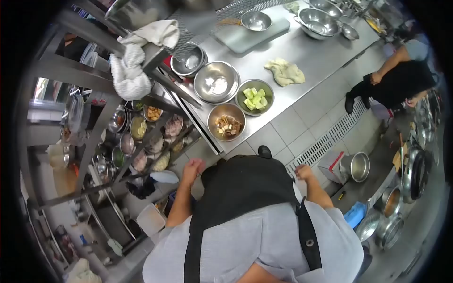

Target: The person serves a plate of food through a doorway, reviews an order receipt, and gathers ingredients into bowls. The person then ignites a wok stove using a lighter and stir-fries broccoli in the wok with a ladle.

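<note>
My left hand (193, 169) hangs beside the black apron (245, 184), below the corner of the steel table (325, 61); its fingers are blurred. On the other side of the apron, my right hand (303, 172) is over the floor, its fingers curled and too small to read clearly. Nearest to my hands on the table stands a steel bowl (213, 118) of brown and pale pieces. Beside it are a bowl of green chunks (256, 99) and an empty steel bowl (214, 82). A crumpled cloth (285, 72) lies behind them.
A person (401, 70) in a black apron stands at the right by a stove (417, 165) with pans. Shelves with food bowls (138, 127) line the left. A steel pot (355, 167) and floor drain (325, 137) are at the right. White towels (128, 70) hang upper left.
</note>
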Demonstrator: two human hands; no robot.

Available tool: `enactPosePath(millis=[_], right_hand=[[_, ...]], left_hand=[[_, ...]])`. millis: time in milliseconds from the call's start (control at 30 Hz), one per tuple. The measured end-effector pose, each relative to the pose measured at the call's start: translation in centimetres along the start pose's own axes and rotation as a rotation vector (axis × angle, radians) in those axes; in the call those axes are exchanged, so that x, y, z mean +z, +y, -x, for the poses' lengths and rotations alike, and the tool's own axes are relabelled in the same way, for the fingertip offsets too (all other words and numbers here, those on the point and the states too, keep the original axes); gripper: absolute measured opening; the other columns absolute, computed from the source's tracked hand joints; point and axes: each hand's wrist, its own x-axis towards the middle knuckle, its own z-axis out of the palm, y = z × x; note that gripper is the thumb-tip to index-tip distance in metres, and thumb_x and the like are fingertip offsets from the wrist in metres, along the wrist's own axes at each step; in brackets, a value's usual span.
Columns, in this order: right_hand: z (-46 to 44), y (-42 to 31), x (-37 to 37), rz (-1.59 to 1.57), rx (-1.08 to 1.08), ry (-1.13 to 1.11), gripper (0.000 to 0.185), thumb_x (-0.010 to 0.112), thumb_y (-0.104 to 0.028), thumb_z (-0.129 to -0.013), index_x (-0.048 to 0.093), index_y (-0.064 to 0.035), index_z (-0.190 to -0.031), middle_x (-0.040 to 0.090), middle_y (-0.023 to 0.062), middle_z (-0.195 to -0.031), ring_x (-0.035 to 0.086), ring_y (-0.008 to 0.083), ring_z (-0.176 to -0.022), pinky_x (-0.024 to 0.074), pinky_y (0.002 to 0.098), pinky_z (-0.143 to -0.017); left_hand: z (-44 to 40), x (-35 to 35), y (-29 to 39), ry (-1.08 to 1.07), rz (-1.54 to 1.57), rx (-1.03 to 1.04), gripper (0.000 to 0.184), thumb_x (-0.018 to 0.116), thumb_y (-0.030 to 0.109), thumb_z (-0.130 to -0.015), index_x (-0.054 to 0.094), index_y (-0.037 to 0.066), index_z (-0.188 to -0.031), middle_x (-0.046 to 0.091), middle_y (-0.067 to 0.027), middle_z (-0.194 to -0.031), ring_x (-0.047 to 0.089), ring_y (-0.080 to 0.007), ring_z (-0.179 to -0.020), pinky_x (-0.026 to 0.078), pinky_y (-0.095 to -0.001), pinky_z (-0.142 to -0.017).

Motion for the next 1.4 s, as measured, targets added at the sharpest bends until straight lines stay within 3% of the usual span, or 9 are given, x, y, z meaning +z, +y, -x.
enactPosePath(millis=[67, 167, 333, 367, 533, 767, 933, 1167, 1400], right_hand=[[-2.6, 1.3, -3.9, -0.937, 0.943, 0.116, 0.02, 0.076, -0.017, -0.082, 0.073, -0.0063, -0.099, 0.072, 0.0099, -0.094, 0.07, 0.0229, -0.075, 0.06, 0.0407, -0.063], [-5.2, 3.9, -10.3, -1.015, 1.072, 0.121, 0.023, 0.071, -0.016, -0.088, 0.069, -0.006, -0.109, 0.071, 0.0099, -0.09, 0.069, 0.0194, -0.073, 0.0582, 0.0382, -0.057], [-8.5, 6.3, -14.5, -0.498, 0.626, 0.193, 0.029, 0.061, -0.023, -0.097, 0.065, -0.0029, -0.117, 0.07, 0.0089, -0.08, 0.067, 0.0193, -0.068, 0.0546, 0.0374, -0.058], [-9.6, 8.0, -12.1, -0.818, 0.663, 0.235, 0.033, 0.063, -0.029, -0.088, 0.072, -0.003, -0.105, 0.074, 0.0178, -0.085, 0.071, 0.0268, -0.072, 0.057, 0.0408, -0.066], [-14.8, 2.1, -25.2, -1.082, 0.538, 0.608, 0.033, 0.067, -0.023, -0.09, 0.07, -0.0027, -0.116, 0.073, 0.0149, -0.087, 0.069, 0.0229, -0.07, 0.0545, 0.0381, -0.066], [-22.0, -4.5, -42.2, -0.488, 0.128, 0.881, 0.047, 0.07, -0.017, -0.088, 0.064, -0.0099, -0.135, 0.063, 0.0134, -0.133, 0.068, 0.0202, -0.074, 0.0572, 0.0337, -0.075], [-27.0, -3.0, -39.7, -0.237, 0.346, 0.62, 0.047, 0.069, -0.024, -0.089, 0.064, -0.0134, -0.135, 0.05, 0.0126, -0.149, 0.052, 0.0335, -0.134, 0.0456, 0.043, -0.11], [-29.0, -3.4, -43.4, -0.096, 0.484, 0.304, 0.046, 0.055, -0.026, -0.096, 0.06, -0.0241, -0.142, 0.042, 0.0053, -0.158, 0.048, 0.0255, -0.141, 0.0415, 0.0402, -0.115], [-24.0, -6.6, -39.9, -0.208, 0.443, 0.605, 0.065, 0.07, -0.014, -0.083, 0.053, -0.0155, -0.145, 0.04, 0.012, -0.159, 0.057, 0.0318, -0.13, 0.0475, 0.0398, -0.108]], left_hand=[[1.9, 5.2, 5.9, 0.077, 0.178, 0.14, 0.027, 0.067, 0.03, -0.099, 0.066, 0.004, -0.106, 0.069, -0.0071, -0.098, 0.068, -0.0171, -0.09, 0.053, -0.0283, -0.079], [0.4, 9.5, 10.4, 0.181, 0.062, 0.134, 0.031, 0.068, 0.035, -0.098, 0.067, 0.004, -0.101, 0.07, -0.0064, -0.091, 0.066, -0.0144, -0.078, 0.052, -0.0289, -0.073], [-0.6, 10.4, 10.5, 0.345, 0.029, 0.197, 0.035, 0.071, 0.039, -0.095, 0.064, 0.005, -0.09, 0.064, -0.0029, -0.075, 0.061, -0.0109, -0.067, 0.046, -0.0238, -0.062], [0.3, 11.5, 11.1, 0.317, 0.002, 0.265, 0.031, 0.068, 0.036, -0.097, 0.064, 0.006, -0.091, 0.064, -0.0022, -0.077, 0.059, -0.0116, -0.067, 0.047, -0.0246, -0.064], [-0.2, 15.7, 14.0, 0.262, 0.04, 0.209, 0.018, 0.06, 0.02, -0.101, 0.057, 0.006, -0.091, 0.069, -0.007, -0.086, 0.068, -0.0156, -0.075, 0.056, -0.0281, -0.072], [-0.2, 14.2, 12.7, 0.24, 0.248, 0.143, 0.006, 0.057, 0.009, -0.097, 0.056, 0.007, -0.092, 0.069, -0.0084, -0.087, 0.07, -0.0183, -0.076, 0.06, -0.0307, -0.072], [1.1, 13.9, 10.5, 0.214, 0.359, 0.125, 0.008, 0.059, 0.012, -0.099, 0.056, 0.007, -0.093, 0.07, -0.0093, -0.093, 0.071, -0.0206, -0.081, 0.059, -0.0339, -0.077], [2.2, 14.7, 11.2, 0.025, 0.362, 0.061, 0.02, 0.062, 0.021, -0.102, 0.058, 0.004, -0.111, 0.068, -0.0114, -0.108, 0.071, -0.0261, -0.105, 0.055, -0.0373, -0.09], [1.3, 13.4, 10.7, -0.173, 0.416, 0.051, 0.036, 0.067, 0.024, -0.1, 0.057, 0.0, -0.124, 0.066, -0.0124, -0.117, 0.071, -0.0245, -0.104, 0.057, -0.0331, -0.083]])
